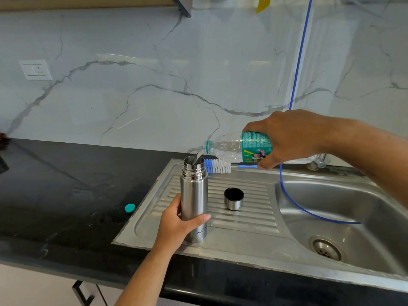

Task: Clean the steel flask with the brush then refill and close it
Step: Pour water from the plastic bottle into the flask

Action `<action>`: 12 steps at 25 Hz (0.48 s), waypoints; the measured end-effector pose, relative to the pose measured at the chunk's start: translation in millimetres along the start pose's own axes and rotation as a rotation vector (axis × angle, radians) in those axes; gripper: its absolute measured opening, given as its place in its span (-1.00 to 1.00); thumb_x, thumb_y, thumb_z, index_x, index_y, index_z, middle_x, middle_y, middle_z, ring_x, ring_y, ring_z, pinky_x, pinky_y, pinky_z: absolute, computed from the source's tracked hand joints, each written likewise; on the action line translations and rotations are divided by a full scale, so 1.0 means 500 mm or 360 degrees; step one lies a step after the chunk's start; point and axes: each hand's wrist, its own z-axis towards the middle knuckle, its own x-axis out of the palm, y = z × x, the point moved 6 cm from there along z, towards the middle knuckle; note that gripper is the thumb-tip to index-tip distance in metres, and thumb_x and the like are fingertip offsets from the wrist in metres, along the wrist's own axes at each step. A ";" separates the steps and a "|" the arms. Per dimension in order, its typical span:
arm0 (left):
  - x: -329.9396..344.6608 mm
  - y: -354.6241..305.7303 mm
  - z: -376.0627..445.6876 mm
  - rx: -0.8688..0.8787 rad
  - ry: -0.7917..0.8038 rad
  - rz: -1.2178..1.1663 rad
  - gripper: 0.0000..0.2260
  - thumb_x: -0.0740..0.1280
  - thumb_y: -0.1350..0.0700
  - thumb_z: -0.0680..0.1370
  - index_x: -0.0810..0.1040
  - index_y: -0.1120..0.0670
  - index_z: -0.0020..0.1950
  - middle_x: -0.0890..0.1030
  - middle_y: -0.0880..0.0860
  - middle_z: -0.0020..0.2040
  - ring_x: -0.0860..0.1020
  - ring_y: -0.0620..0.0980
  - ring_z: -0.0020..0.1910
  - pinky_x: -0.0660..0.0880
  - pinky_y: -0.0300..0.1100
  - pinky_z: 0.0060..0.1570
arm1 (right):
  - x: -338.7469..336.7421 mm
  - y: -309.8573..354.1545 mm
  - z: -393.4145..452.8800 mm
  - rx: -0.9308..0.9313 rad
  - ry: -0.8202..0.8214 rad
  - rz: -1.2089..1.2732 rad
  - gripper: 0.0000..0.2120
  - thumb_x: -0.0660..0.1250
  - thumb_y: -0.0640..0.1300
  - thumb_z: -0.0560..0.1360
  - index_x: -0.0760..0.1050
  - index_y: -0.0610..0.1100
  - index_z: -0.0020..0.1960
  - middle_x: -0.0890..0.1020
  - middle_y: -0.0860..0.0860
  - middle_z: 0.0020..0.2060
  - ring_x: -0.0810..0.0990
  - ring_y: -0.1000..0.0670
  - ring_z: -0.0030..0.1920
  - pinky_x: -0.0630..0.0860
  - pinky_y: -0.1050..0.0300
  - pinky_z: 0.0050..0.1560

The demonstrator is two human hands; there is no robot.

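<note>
Marble-look wall tiles stand behind a black counter (66, 184) with a steel sink (331, 206) set into it. On the ribbed draining part, the flask (194, 195) is held upright by the left hand (176, 224) — fingers and thumb are curled round its lower half, likely so it is kept from tipping while water goes in. The plastic bottle (238, 149) is gripped round its green label by the right hand (287, 140), fingers wrapped tight, and is tipped nearly flat so its mouth sits just above the open top of the flask. A thin stream of water is seen going in, so the refill step seems to be under way.

Just behind the flask, the brush (217, 166) is laid down on the sink's back edge, out of the way. The cup lid (234, 198) is set near the flask, ready for closing. A small green bottle cap (129, 207) is left on the counter — and a blue tube (298, 62) hangs down into the bowl.
</note>
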 end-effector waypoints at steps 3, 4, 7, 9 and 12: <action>0.000 0.000 -0.001 0.0004 0.0002 0.0002 -0.43 0.64 0.03 0.34 0.44 -0.27 0.21 0.65 -0.12 0.10 0.63 -0.29 0.04 0.59 -0.38 -0.14 | 0.001 0.000 0.003 -0.0017 0.0001 -0.0027 -0.34 0.47 0.31 0.40 0.34 0.17 0.41 0.43 0.23 -0.16 0.47 0.06 -0.10 0.35 0.17 -0.23; 0.000 0.000 -0.001 0.0005 0.0002 0.0005 -0.43 0.64 0.03 0.34 0.44 -0.27 0.21 0.65 -0.13 0.10 0.62 -0.29 0.04 0.59 -0.38 -0.14 | 0.000 0.000 0.004 -0.0016 0.0001 -0.0035 -0.34 0.47 0.31 0.40 0.34 0.17 0.41 0.45 0.21 -0.12 0.48 0.04 -0.08 0.39 0.13 -0.19; 0.000 0.000 -0.001 0.0004 0.0001 0.0014 -0.44 0.65 0.03 0.34 0.44 -0.27 0.20 0.65 -0.13 0.10 0.62 -0.31 0.04 0.58 -0.40 -0.15 | -0.003 0.001 0.006 -0.0016 -0.0010 -0.0067 -0.34 0.47 0.31 0.39 0.34 0.18 0.40 0.47 0.19 -0.09 0.50 0.02 -0.06 0.40 0.10 -0.14; 0.001 -0.001 0.000 0.0005 -0.0004 0.0012 -0.44 0.65 0.05 0.35 0.44 -0.26 0.19 0.64 -0.14 0.09 0.62 -0.32 0.03 0.57 -0.42 -0.15 | -0.006 0.004 0.007 -0.0021 -0.0017 -0.0082 -0.34 0.47 0.31 0.40 0.34 0.17 0.41 0.47 0.19 -0.08 0.51 0.02 -0.04 0.40 0.11 -0.12; 0.001 0.000 0.000 0.0006 0.0000 0.0014 -0.45 0.64 0.04 0.35 0.45 -0.25 0.20 0.64 -0.16 0.10 0.61 -0.33 0.03 0.57 -0.42 -0.15 | -0.007 0.005 0.008 -0.0011 -0.0010 -0.0133 -0.33 0.46 0.31 0.40 0.33 0.16 0.42 0.46 0.17 -0.08 0.50 0.01 -0.04 0.40 0.12 -0.15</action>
